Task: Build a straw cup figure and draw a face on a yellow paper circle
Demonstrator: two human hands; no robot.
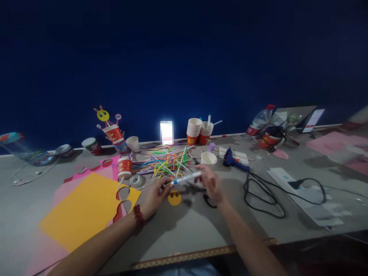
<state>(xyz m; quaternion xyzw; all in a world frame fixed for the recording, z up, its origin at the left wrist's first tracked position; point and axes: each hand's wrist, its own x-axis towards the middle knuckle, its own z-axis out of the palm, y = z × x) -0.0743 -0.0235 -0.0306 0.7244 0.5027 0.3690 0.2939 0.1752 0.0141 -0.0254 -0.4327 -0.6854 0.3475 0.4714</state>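
Observation:
A white marker [186,178] with a blue end is held level above the table. My left hand [157,194] pinches its blue end, and a dark red bracelet is on that wrist. At the marker's other end is my right hand [211,184], its fingers closed round it and a little blurred. Just below the marker lies a yellow paper circle [174,198] with two dark eyes. Behind the hands spreads a pile of coloured pipe cleaners [169,161]. A white roll of tape [136,181] rests left of my left hand.
Yellow sheet [83,207] and pink paper cover the left. Stacked paper cups [193,130] stand behind, near a decorated cup figure [112,133]. A blue glue gun [234,161], its looped black cable [267,212] and a white power strip [304,197] are on the right.

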